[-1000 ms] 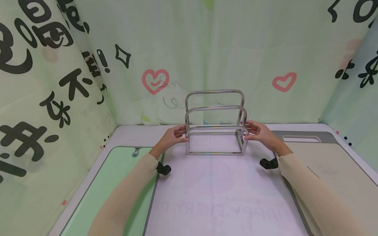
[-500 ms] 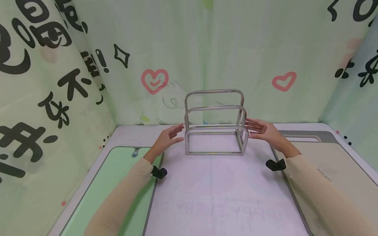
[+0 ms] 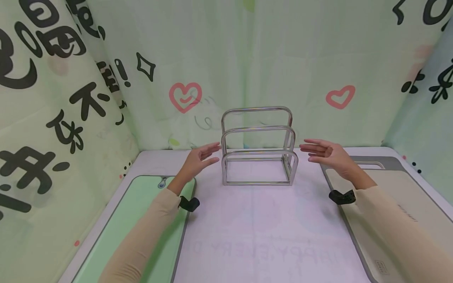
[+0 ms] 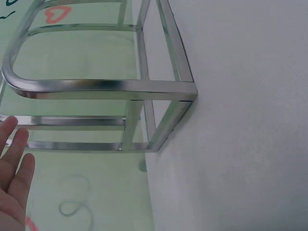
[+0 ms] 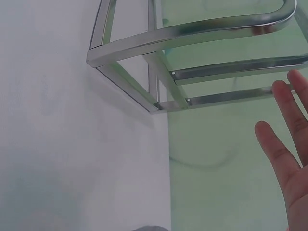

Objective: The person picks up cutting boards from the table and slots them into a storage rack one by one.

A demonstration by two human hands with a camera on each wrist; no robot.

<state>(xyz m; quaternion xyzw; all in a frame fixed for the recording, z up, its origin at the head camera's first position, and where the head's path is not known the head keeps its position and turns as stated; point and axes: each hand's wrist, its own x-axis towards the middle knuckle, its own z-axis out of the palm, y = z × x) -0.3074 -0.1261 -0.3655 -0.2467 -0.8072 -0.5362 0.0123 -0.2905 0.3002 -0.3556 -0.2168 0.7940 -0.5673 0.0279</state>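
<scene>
Metal rack (image 3: 260, 152), one, of three round-cornered hoops joined by a low base: standing upright on the pale desk (image 3: 255, 224), toward the far edge, in front of a printed green curtain (image 3: 290, 67). The hoops are running broadside, left to right, and standing one behind another away from the person, so the rack's width is lying straight along the line between the two hands. Left hand (image 3: 198, 158): hovering at the rack's left side, thumb parted, fingers (image 4: 18, 144) extending nearly straight, slightly spread, pinching nothing. Right hand (image 3: 330, 154): hovering at the opposite side, thumb parted, fingers also extending nearly straight, more widely spread, pinching nothing; a narrow gap is showing between its fingertips and the frame. For either hand, the rack is lying inward, just beyond the fingertips. The left hand appears to be the nearer; whether its fingertips are just touching the metal, the overlapping views are not settling. Green board (image 3: 129, 208), grey-edged: lying flat on the desk's left, partly under the left forearm in the head view. Beige board (image 3: 400, 188), with grey handle end: lying flat on the right, beneath the right forearm. Black wrist mounts, one per wrist: left (image 3: 189, 204), right (image 3: 342, 197).
</scene>
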